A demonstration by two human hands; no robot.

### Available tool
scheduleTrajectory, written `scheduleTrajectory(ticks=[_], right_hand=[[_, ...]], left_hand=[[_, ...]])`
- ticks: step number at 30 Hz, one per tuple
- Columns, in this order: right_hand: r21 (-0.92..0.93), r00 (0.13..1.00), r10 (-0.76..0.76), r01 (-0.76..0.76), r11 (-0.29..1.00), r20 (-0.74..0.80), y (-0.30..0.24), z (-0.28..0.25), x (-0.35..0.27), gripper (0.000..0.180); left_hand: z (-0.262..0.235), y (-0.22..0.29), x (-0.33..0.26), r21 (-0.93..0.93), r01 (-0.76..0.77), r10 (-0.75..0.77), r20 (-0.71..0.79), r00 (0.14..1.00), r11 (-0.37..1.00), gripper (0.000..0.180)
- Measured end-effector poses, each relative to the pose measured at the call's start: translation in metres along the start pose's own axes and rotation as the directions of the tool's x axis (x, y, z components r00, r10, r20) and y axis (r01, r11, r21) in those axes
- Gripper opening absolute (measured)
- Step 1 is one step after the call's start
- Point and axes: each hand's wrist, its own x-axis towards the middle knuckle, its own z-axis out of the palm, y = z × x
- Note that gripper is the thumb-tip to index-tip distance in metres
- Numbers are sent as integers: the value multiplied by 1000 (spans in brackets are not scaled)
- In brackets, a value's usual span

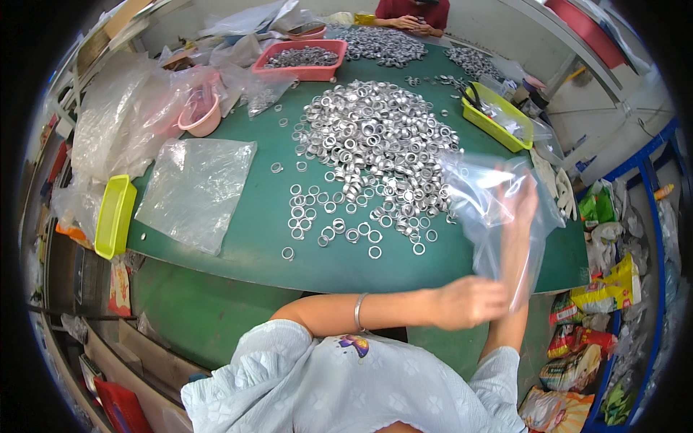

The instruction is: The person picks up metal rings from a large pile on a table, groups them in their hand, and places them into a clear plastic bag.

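Tabletop (263, 224) in green bears a broad heap of metal rings (375, 130) at its middle. Right of the heap, a clear bag (485, 231) is held up; another, a flat bag (195, 191), lies to the left. Through the held film shows the right hand (521, 198), too blurred to tell its grip. Curled closed, the left hand (471, 302) pinches the lower edge. One loose ring (288, 253) lies nearest the table's front.

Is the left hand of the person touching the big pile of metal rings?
No, the left hand is at the near end of the clear plastic bag, apart from the pile of metal rings.
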Motion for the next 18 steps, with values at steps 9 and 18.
scheduleTrajectory(ticks=[9, 18], right_hand=[[-759, 910, -408, 209, 616, -81, -35, -107, 112, 55], [-713, 930, -13, 273, -647, 368, -42, -169, 1, 38]], left_hand=[[3, -61, -2, 47, 429, -407, -242, 881, 902, 30], [-40, -18, -87, 89, 640, -645, 27, 764, 763, 24]])
